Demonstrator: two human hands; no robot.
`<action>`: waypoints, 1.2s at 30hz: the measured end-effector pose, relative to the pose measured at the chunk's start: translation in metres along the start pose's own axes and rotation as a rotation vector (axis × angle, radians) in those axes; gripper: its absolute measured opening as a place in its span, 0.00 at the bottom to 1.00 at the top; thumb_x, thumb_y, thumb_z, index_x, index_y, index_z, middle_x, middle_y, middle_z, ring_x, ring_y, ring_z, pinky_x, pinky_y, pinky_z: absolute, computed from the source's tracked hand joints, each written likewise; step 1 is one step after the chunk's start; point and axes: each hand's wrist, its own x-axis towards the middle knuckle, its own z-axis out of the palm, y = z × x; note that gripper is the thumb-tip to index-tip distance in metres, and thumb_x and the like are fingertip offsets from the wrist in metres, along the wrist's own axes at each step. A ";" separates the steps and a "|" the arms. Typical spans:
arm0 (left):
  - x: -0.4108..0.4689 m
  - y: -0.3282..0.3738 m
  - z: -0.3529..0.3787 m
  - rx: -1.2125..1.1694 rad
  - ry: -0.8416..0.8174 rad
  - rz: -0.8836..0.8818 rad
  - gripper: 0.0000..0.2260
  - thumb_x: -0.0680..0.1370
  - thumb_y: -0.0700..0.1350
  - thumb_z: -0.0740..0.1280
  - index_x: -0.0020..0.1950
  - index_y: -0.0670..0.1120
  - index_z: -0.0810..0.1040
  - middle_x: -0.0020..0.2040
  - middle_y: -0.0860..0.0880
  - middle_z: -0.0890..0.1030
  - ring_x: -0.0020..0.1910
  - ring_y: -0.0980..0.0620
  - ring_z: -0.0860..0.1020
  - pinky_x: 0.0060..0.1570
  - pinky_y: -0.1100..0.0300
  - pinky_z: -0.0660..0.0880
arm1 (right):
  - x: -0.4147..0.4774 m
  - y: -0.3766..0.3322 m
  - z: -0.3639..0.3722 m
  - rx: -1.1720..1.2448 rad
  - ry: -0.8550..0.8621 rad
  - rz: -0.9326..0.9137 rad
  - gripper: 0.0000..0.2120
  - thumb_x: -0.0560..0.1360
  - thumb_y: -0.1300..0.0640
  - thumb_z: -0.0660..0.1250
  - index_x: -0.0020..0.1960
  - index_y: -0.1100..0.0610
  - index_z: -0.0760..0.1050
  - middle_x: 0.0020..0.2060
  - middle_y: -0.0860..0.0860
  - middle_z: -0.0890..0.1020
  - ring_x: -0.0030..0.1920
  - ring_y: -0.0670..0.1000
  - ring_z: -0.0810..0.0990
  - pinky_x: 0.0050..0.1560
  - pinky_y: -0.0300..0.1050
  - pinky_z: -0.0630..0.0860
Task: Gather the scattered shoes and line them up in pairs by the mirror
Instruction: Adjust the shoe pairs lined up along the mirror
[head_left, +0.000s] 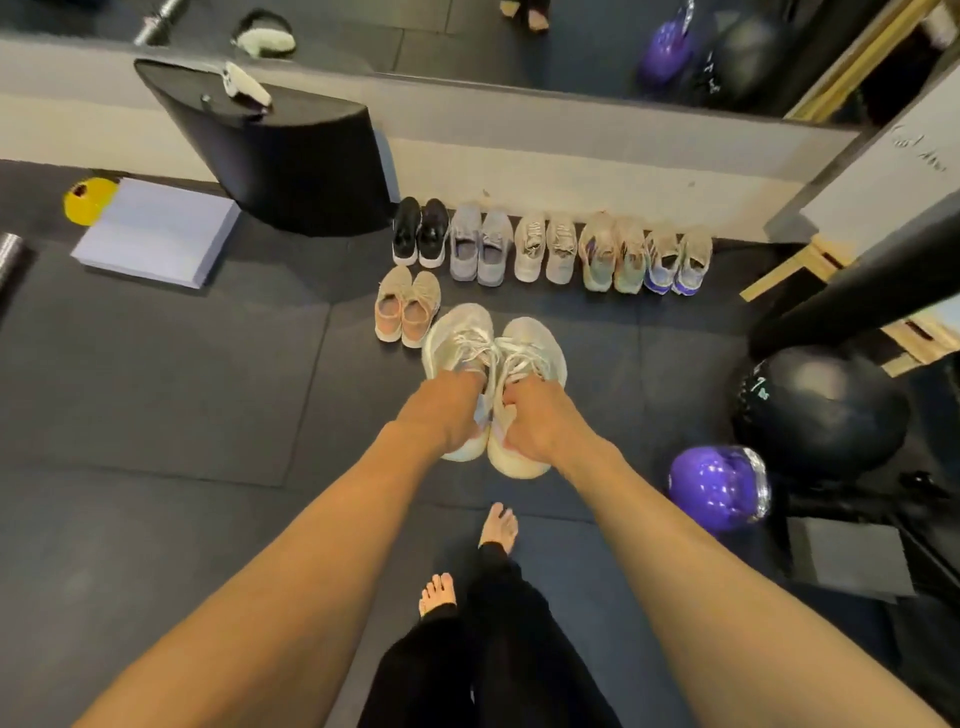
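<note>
In the head view, our left hand (447, 410) is curled round one white sneaker (457, 332) and our right hand (540, 421) round the second sneaker (535, 348), side by side near the pink pair (408, 306). We judge placing comes next: set them down beside that pair, toes toward the mirror (519, 47).

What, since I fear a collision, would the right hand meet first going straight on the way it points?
Likely the left silver sneaker, gripped by the left hand, right beside the right hand and its right silver sneaker; beyond lies the beige-pink pair, though depth is unclear.
</note>
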 end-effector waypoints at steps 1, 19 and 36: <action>0.025 -0.005 -0.004 -0.007 -0.006 -0.009 0.14 0.75 0.46 0.69 0.56 0.43 0.72 0.57 0.41 0.77 0.54 0.37 0.76 0.48 0.52 0.71 | 0.027 0.004 -0.002 -0.008 0.007 0.001 0.11 0.75 0.58 0.67 0.56 0.59 0.79 0.53 0.56 0.81 0.53 0.58 0.78 0.48 0.46 0.75; 0.487 -0.202 0.142 -0.317 -0.073 -0.028 0.09 0.70 0.42 0.61 0.36 0.51 0.61 0.38 0.51 0.70 0.43 0.44 0.76 0.43 0.47 0.74 | 0.492 0.158 0.139 -0.066 0.013 0.007 0.08 0.77 0.58 0.61 0.53 0.61 0.74 0.50 0.58 0.76 0.49 0.62 0.75 0.39 0.48 0.66; 0.611 -0.262 0.268 -0.032 -0.146 -0.309 0.30 0.59 0.43 0.81 0.44 0.40 0.61 0.60 0.43 0.68 0.47 0.39 0.75 0.49 0.47 0.73 | 0.629 0.248 0.246 -0.249 -0.252 0.021 0.25 0.74 0.66 0.65 0.69 0.60 0.63 0.58 0.59 0.70 0.56 0.60 0.72 0.52 0.54 0.75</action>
